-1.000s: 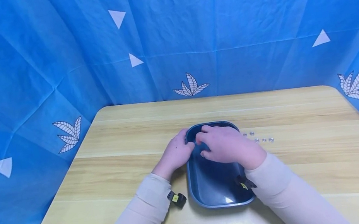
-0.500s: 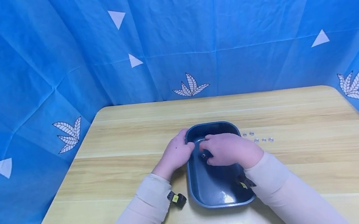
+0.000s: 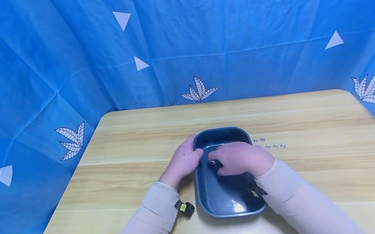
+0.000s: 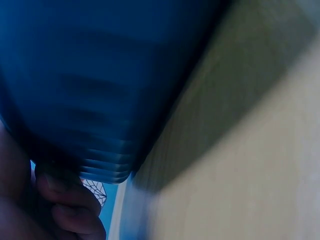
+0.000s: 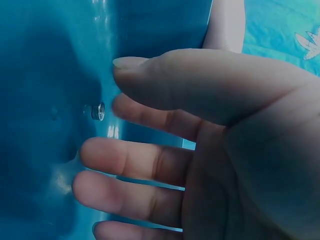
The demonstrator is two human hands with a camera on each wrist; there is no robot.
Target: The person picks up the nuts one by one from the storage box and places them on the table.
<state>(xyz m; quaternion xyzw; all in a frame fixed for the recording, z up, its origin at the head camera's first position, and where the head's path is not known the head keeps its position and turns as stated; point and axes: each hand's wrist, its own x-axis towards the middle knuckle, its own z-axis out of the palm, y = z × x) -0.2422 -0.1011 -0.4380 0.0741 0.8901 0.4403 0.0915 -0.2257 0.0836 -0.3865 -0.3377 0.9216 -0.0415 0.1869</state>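
A deep dark blue tray with rounded corners sits on the table. My left hand grips its left wall near the far corner; the left wrist view shows fingers at the tray's outer side. Inside the tray lies a small silver ring-shaped piece, seemingly a nut. Over it in the tray is my right hand, its thumb and fingers spread apart with nothing between them. The nut lies just beyond the thumb tip and index fingertip in the right wrist view.
Several similar small silver pieces lie on the wooden table just right of the tray. A blue patterned curtain hangs behind and beside the table.
My right hand has moved down toward the near side within the tray. The nut, not visible one second ago, now shows beside its fingers. The left hand keeps its hold.
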